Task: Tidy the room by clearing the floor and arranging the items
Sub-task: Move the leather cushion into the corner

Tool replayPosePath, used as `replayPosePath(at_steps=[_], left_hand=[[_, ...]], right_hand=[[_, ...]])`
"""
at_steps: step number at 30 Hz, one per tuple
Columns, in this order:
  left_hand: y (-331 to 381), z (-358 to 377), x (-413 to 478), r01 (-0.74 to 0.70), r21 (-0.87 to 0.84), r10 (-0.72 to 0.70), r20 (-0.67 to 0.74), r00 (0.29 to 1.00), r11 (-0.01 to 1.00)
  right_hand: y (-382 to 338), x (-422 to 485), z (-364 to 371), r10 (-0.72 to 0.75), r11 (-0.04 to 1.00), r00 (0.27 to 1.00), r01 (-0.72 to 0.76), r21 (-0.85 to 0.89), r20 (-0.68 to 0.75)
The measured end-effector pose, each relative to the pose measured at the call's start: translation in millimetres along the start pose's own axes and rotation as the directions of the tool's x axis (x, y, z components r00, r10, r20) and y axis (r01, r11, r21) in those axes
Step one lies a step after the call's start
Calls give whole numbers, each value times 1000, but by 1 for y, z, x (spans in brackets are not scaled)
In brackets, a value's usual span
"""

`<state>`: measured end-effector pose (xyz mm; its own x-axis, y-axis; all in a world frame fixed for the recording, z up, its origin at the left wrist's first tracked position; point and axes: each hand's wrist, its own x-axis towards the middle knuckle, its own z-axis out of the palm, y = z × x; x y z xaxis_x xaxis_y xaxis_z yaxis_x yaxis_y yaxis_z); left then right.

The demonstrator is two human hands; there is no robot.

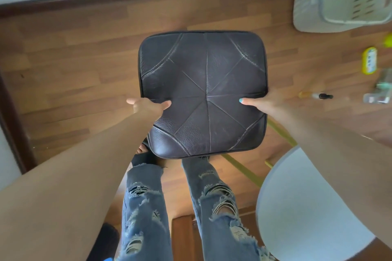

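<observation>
While the cushion (203, 91) is held out in front of the body, it sits squarely between the two hands, at about the same reach from each. The left hand (146, 107) grips its left edge and the right hand (263, 101) its right edge, both a little nearer the person than the middle. Each thumb lies flat on top, pointing inward. The fingers beneath are hidden, so how far they wrap under cannot be told.

The cushion is nearly square with rounded corners, so it has no real long axis. It lies flat, one side toward the wall and one toward the legs. It seems to be raised off the floor (84, 48), since it covers the feet, though what is under it does not show. Any setting-down would probably need both arms moving together to keep it level.

The cover looks like dark, grained leather, worn pale along the seams, which fan out from a puckered centre. A piped edge runs round the rim. It looks padded and slightly soft, and firm enough to keep its shape.

The floor is warm wood strip. To the right lie a small dropper bottle (318, 96) and a yellow packet (369, 60) — both blurred — below a white slotted basket (339, 0). A smooth white round top (307, 207) on thin gold legs stands by the right arm.
</observation>
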<state>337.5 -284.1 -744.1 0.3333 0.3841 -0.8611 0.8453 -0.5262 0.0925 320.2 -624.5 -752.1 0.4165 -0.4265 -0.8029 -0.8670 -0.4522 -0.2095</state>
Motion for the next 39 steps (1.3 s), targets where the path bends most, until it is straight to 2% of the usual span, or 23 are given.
replayPosePath(at_steps=[4, 7, 11, 21, 26, 32, 39], left_hand=[[-7, 2, 12, -3, -72, 13, 130, 991, 997], [-12, 6, 16, -41, -121, 51, 81, 995, 992], [-15, 9, 19, -12, -174, 22, 56, 998, 985], [-59, -26, 45, -75, -122, 73, -22, 997, 990], [-104, -79, 73, -89, -84, 83, -81, 993, 992], [-153, -158, 112, -55, -118, 37, -151, 988, 991], [-207, -253, 152, 24, -199, -67, -215, 974, 980]], right_hand=[[1, -2, 3, -26, 996, 1000, 26, 83, 0], [3, -3, 6, -42, 993, 999, 40, 107, 10], [3, -4, 11, -40, 995, 999, 37, 96, 23], [-29, -35, 54, -25, 999, 1000, 25, 44, -4], [-74, -65, 108, -73, 996, 997, 74, 42, -16], [-138, -95, 190, -135, 990, 991, 135, 40, -5], [-229, -134, 281, -333, 943, 943, 333, -19, 28]])
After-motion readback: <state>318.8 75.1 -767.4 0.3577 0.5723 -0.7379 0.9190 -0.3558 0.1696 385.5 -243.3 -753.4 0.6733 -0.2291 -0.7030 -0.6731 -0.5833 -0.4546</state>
